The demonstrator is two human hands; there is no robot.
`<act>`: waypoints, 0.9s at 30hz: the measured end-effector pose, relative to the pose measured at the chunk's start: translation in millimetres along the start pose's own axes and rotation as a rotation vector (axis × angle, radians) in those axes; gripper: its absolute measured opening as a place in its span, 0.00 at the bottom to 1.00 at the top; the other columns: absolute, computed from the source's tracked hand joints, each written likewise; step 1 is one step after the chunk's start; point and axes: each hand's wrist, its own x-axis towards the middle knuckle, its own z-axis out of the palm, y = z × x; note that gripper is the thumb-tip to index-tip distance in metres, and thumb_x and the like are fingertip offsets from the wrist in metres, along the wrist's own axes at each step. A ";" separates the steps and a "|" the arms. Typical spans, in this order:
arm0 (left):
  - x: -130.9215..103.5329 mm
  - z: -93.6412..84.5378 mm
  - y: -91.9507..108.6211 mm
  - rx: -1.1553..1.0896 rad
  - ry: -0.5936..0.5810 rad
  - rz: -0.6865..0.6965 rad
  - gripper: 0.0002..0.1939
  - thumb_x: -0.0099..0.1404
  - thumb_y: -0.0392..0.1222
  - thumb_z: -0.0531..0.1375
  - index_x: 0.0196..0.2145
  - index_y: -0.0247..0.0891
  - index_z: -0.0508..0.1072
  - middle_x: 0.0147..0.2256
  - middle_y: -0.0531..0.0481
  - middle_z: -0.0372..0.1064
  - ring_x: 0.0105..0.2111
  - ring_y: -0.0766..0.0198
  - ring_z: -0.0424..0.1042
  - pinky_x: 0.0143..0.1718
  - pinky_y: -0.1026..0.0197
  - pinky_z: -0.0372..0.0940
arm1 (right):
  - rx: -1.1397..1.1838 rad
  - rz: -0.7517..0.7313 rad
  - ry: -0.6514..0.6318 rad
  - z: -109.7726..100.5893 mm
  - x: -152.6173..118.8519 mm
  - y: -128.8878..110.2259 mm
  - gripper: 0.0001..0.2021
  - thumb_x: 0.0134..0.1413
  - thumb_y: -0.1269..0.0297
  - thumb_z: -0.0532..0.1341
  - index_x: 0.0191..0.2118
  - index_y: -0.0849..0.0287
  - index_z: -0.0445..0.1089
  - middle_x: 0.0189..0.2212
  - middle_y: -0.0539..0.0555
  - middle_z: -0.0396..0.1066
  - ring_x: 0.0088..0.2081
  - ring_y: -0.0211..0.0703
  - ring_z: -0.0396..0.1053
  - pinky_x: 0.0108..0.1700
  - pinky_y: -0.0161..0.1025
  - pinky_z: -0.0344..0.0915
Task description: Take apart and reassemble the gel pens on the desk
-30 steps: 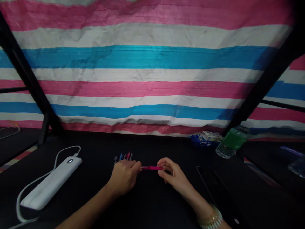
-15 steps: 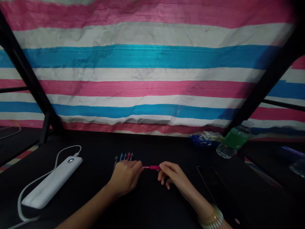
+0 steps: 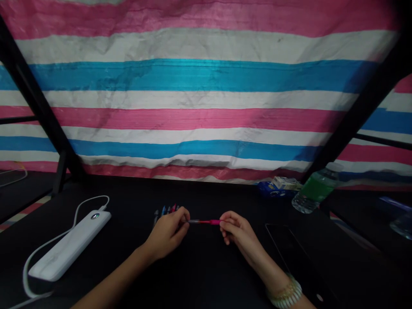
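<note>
A slim pen [image 3: 202, 222] with a pink end and a greyish barrel lies level between my two hands above the black table. My left hand [image 3: 169, 231] pinches its grey end between thumb and fingers. The pink end is in the fingertips of my right hand [image 3: 236, 229], whose wrist wears a beaded bracelet. Just behind my left hand several pens [image 3: 164, 210] with dark, blue and pink tips lie side by side, their lower parts hidden by the hand.
On the black table [image 3: 128, 193], a white power bank [image 3: 72, 244] with a cable is at the left. A dark phone [image 3: 296, 253] lies at the right. Behind it are a blue packet [image 3: 272, 189], a small box [image 3: 287, 183] and a green-labelled bottle [image 3: 317, 189].
My hands have moved slightly apart, and more of the pen's barrel shows between them. My left fingers have shifted left along it; my right hand has moved a little right.
</note>
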 end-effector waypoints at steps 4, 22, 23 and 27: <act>3.2 -5.7 -0.2 -0.133 0.060 -0.007 0.05 0.63 0.35 0.53 0.35 0.38 0.68 0.31 0.53 0.65 0.28 0.66 0.64 0.30 0.64 0.57 | 0.069 0.004 0.064 -1.0 -0.3 -3.2 0.08 0.39 0.64 0.65 0.27 0.59 0.66 0.17 0.45 0.63 0.19 0.33 0.59 0.18 0.30 0.56; 8.7 0.7 -20.1 -0.723 0.236 -0.241 0.09 0.55 0.44 0.63 0.31 0.36 0.69 0.23 0.56 0.61 0.22 0.70 0.58 0.23 0.67 0.49 | 0.289 -0.109 0.206 -3.9 -3.4 -10.8 0.06 0.37 0.68 0.64 0.24 0.58 0.66 0.14 0.44 0.59 0.18 0.32 0.55 0.18 0.30 0.52; 8.8 0.8 -19.8 -0.725 0.234 -0.240 0.09 0.55 0.44 0.63 0.31 0.36 0.69 0.23 0.56 0.61 0.22 0.70 0.58 0.23 0.67 0.49 | 0.291 -0.108 0.203 -3.9 -3.3 -10.8 0.06 0.37 0.68 0.64 0.24 0.58 0.66 0.14 0.44 0.59 0.18 0.32 0.55 0.18 0.30 0.52; 9.2 1.6 -19.6 -0.722 0.244 -0.238 0.09 0.55 0.43 0.64 0.31 0.36 0.70 0.25 0.55 0.62 0.24 0.69 0.60 0.23 0.67 0.50 | 0.292 -0.107 0.182 -3.8 -3.6 -11.3 0.06 0.37 0.68 0.64 0.24 0.58 0.66 0.14 0.44 0.59 0.18 0.32 0.55 0.18 0.30 0.52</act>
